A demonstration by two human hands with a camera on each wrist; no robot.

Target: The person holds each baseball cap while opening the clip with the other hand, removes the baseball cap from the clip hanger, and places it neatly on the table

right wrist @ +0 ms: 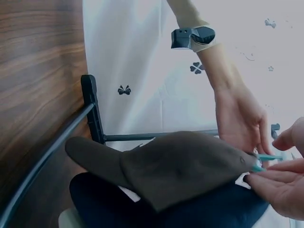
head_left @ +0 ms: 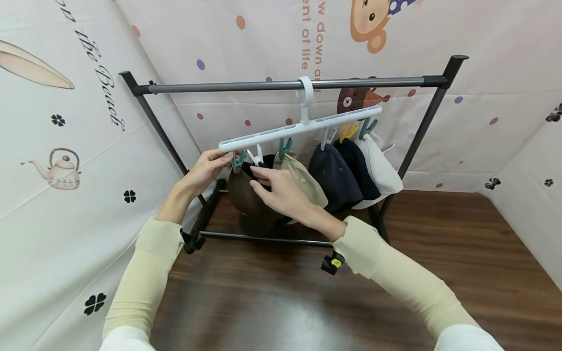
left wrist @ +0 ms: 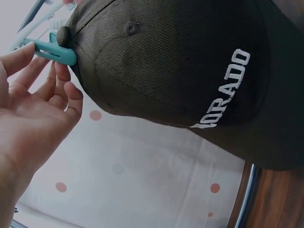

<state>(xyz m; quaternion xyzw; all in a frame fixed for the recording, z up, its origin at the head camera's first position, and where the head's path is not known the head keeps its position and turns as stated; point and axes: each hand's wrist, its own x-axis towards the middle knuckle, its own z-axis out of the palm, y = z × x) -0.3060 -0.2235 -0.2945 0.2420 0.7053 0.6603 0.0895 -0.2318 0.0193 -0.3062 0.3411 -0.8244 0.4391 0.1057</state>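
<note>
Head view, looking down: my two hands meet at the near left end of a long white plastic clip hanger (head_left: 298, 128), which hangs by its hook from the grey metal top rail of a black clothes rack (head_left: 285, 85). The hanger's long axis slants from lower left, by my hands, up to the right.

A dark brown fabric baseball cap (head_left: 246, 195) hangs below that left end, clamped at its top by a teal plastic clothes peg (head_left: 238, 161). The cap's crown is up at the peg and its body hangs down; in the right wrist view the brim (right wrist: 92, 154) juts out to the left, towards the rack's black upright. White stitched letters on the cap show in the left wrist view, but the word's start is cut off.

My left hand (head_left: 206, 170) reaches the hanger's end, fingers loosely extended, fingertips touching the teal peg without closing round it. My right hand (head_left: 283, 192) rests against the brown cap just below the peg, fingers mostly straight; whether the thumb pinches the fabric is hidden from me.

Further right along the hanger hang a beige cap (head_left: 307, 183), a navy cap (head_left: 333, 178) and a white cap (head_left: 382, 170), overlapping. A black cap behind the brown one is mostly covered. Brown wooden floor (head_left: 439, 268) lies below.
</note>
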